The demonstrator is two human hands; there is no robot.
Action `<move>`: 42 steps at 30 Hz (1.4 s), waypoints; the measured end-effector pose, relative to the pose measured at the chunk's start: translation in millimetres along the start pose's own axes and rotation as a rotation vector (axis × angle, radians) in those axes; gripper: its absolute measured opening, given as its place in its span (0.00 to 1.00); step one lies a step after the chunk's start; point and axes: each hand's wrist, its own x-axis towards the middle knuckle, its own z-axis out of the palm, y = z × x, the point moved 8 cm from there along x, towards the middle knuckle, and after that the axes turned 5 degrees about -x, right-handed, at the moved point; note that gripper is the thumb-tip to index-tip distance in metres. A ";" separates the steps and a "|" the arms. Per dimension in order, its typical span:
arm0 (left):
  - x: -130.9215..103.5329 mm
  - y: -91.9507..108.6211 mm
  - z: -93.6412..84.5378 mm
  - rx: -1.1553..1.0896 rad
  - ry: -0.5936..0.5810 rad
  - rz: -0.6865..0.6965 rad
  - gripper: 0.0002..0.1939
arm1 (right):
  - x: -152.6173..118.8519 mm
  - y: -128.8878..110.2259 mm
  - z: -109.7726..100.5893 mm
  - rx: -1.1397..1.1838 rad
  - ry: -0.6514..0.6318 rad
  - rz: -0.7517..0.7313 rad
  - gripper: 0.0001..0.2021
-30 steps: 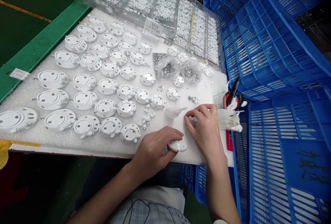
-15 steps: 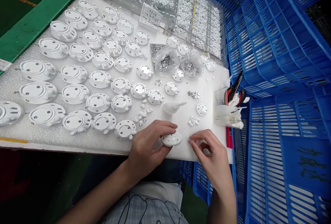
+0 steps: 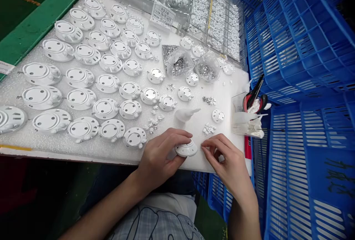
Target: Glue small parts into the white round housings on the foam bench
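My left hand [image 3: 162, 151] grips a white saucer-shaped plastic part [image 3: 186, 149] by its edge, holding it tilted just over the foam board near the front. To its right, my right hand [image 3: 224, 155] has thumb and fingertips pinched together; whatever is between them is too small to make out. Beyond the hands stands a white squeeze bottle [image 3: 186, 114] with a thin nozzle. A small heap of white pieces [image 3: 209, 128] lies just past my right hand. Many similar white saucer parts [image 3: 134, 137] are spread in rows to the left.
Bags of small silvery pieces [image 3: 180, 64] lie mid-board. A compartmented clear tray [image 3: 219, 22] of white parts runs along the back. At right, a clear holder [image 3: 246, 123] carries black-and-red scissors [image 3: 255, 97] and bottles, beside stacked blue crates [image 3: 294, 47].
The view has shifted slightly. My left hand still holds the saucer-shaped part, turned a little; my right hand stays pinched close to it.
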 end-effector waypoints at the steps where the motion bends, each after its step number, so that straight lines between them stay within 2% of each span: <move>1: -0.1 -0.2 0.4 0.002 -0.003 -0.003 0.07 | 0.4 -1.6 0.2 -0.014 -0.013 -0.027 0.05; 5: -0.2 -0.7 1.1 0.002 -0.019 -0.015 0.07 | -0.2 -5.3 1.6 -0.045 -0.032 -0.096 0.06; 7: -0.1 -0.9 1.4 0.000 -0.032 -0.022 0.07 | -1.4 -5.6 -0.6 0.000 0.006 -0.088 0.06; 11: 0.3 -0.6 3.7 0.005 -0.076 -0.019 0.07 | -3.9 -6.3 -13.2 0.319 0.192 -0.032 0.06; 13: 0.6 0.1 5.5 0.022 -0.098 -0.009 0.07 | -2.9 -10.3 -14.6 0.456 0.230 -0.040 0.04; 22: 1.7 3.6 8.7 0.097 -0.126 0.034 0.06 | 7.1 -22.0 -2.0 0.431 0.079 -0.052 0.03; 34: -0.8 7.0 8.8 0.156 -0.125 0.098 0.08 | 8.5 -29.7 -9.7 0.308 0.035 -0.115 0.05; 38: -1.8 8.1 8.7 0.172 -0.139 0.123 0.11 | 11.8 -27.7 -8.4 0.367 -0.020 -0.057 0.03; 40: -2.8 8.8 8.5 0.176 -0.143 0.145 0.11 | 15.2 -25.3 -4.9 0.450 -0.065 -0.023 0.02; 42: -4.2 10.6 8.1 0.165 -0.138 0.184 0.09 | 18.9 -22.9 0.8 0.565 -0.126 -0.003 0.04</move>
